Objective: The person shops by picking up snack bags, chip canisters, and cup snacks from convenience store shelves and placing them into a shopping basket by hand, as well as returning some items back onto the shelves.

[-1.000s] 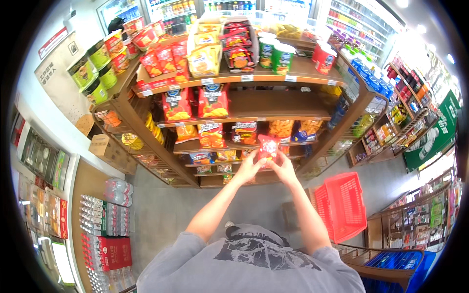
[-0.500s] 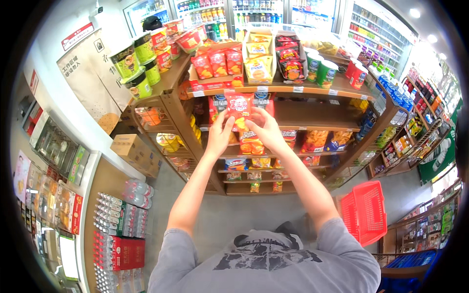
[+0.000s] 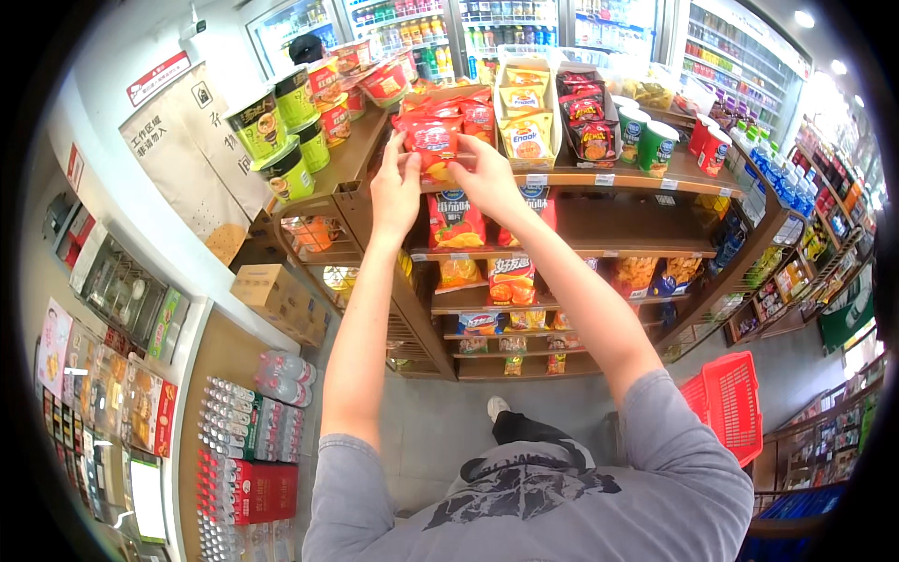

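Left hand (image 3: 397, 192) and right hand (image 3: 487, 184) gripped a red snack packet (image 3: 434, 140) between them, at the brown top shelf's (image 3: 637, 178) left end, not yet released.

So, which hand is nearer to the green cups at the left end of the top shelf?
Left. The left hand is right of the green cups, holding the left side of a red snack bag; the right hand is farther right, at the bag's other side.
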`<action>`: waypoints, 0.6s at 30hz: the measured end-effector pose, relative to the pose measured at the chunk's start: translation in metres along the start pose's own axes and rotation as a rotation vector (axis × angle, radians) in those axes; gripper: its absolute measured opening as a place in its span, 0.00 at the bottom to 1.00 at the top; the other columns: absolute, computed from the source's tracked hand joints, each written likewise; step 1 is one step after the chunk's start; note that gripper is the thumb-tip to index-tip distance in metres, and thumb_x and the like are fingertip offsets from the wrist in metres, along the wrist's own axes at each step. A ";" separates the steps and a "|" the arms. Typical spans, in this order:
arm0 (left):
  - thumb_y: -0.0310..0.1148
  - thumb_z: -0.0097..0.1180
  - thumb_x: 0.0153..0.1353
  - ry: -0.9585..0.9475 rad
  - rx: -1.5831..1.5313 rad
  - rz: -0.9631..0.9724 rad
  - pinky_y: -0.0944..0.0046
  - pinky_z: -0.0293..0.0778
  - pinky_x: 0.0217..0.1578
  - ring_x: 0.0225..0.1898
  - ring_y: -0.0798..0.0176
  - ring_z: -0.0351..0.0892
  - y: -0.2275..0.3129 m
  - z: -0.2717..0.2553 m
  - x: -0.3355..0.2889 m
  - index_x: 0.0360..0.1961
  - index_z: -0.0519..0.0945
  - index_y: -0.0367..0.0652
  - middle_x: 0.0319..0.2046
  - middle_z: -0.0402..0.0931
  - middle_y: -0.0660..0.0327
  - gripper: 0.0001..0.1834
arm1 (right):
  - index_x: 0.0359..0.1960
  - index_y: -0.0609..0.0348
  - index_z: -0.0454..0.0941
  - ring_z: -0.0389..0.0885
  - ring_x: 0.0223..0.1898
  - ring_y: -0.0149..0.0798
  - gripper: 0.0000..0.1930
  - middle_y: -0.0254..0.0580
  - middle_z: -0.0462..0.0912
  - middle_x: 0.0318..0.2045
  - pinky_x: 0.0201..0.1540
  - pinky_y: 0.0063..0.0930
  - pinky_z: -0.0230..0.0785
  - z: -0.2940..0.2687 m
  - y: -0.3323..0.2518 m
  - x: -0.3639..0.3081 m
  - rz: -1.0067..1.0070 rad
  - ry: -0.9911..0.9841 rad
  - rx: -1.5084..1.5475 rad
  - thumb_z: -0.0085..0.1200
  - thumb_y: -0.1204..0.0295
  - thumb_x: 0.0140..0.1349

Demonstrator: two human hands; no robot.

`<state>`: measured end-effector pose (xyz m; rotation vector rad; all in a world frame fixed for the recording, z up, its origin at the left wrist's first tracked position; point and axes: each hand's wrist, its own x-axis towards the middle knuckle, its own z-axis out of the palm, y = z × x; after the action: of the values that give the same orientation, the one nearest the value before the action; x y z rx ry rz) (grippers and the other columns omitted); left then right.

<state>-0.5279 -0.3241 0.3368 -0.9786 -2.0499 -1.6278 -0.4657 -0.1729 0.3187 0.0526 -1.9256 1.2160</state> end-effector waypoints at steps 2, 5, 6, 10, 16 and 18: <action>0.35 0.49 0.72 -0.037 0.009 -0.030 0.58 0.76 0.50 0.47 0.54 0.84 -0.008 -0.001 0.011 0.66 0.68 0.45 0.47 0.82 0.47 0.23 | 0.59 0.70 0.71 0.82 0.49 0.51 0.25 0.59 0.79 0.48 0.53 0.39 0.75 0.008 -0.004 0.014 0.000 0.010 0.048 0.57 0.75 0.59; 0.36 0.48 0.72 -0.066 0.041 -0.030 0.59 0.76 0.50 0.48 0.54 0.83 -0.016 0.004 0.033 0.65 0.69 0.45 0.47 0.82 0.47 0.22 | 0.58 0.70 0.72 0.82 0.48 0.54 0.25 0.60 0.79 0.47 0.53 0.42 0.74 0.013 0.006 0.033 -0.066 0.054 -0.072 0.56 0.74 0.58; 0.36 0.47 0.72 -0.076 0.062 -0.028 0.58 0.76 0.50 0.49 0.54 0.83 -0.025 0.004 0.043 0.64 0.70 0.45 0.48 0.82 0.48 0.21 | 0.58 0.70 0.72 0.82 0.48 0.54 0.25 0.60 0.79 0.47 0.53 0.42 0.74 0.017 0.011 0.039 -0.055 0.057 -0.069 0.56 0.74 0.58; 0.36 0.48 0.72 -0.176 -0.386 -0.180 0.69 0.73 0.42 0.38 0.74 0.74 -0.037 0.018 0.075 0.63 0.73 0.37 0.42 0.80 0.65 0.22 | 0.54 0.71 0.73 0.78 0.50 0.61 0.23 0.66 0.79 0.46 0.55 0.46 0.70 0.016 0.036 0.069 -0.121 0.071 -0.096 0.54 0.71 0.57; 0.31 0.49 0.71 -0.301 -0.081 -0.359 0.68 0.72 0.48 0.45 0.70 0.77 -0.093 0.026 0.112 0.56 0.77 0.33 0.47 0.80 0.62 0.18 | 0.58 0.68 0.70 0.80 0.53 0.50 0.25 0.61 0.80 0.50 0.55 0.36 0.71 0.029 0.066 0.099 0.107 -0.242 -0.177 0.54 0.66 0.61; 0.27 0.48 0.70 -0.214 -0.082 -0.280 0.68 0.72 0.50 0.46 0.68 0.78 -0.099 0.025 0.107 0.57 0.76 0.31 0.47 0.81 0.59 0.18 | 0.56 0.69 0.71 0.82 0.44 0.42 0.24 0.56 0.82 0.45 0.47 0.34 0.73 0.035 0.058 0.098 0.257 -0.351 -0.077 0.54 0.66 0.62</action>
<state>-0.6682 -0.2783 0.3283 -0.9647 -2.3699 -1.8263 -0.5764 -0.1323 0.3355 -0.0254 -2.3401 1.3693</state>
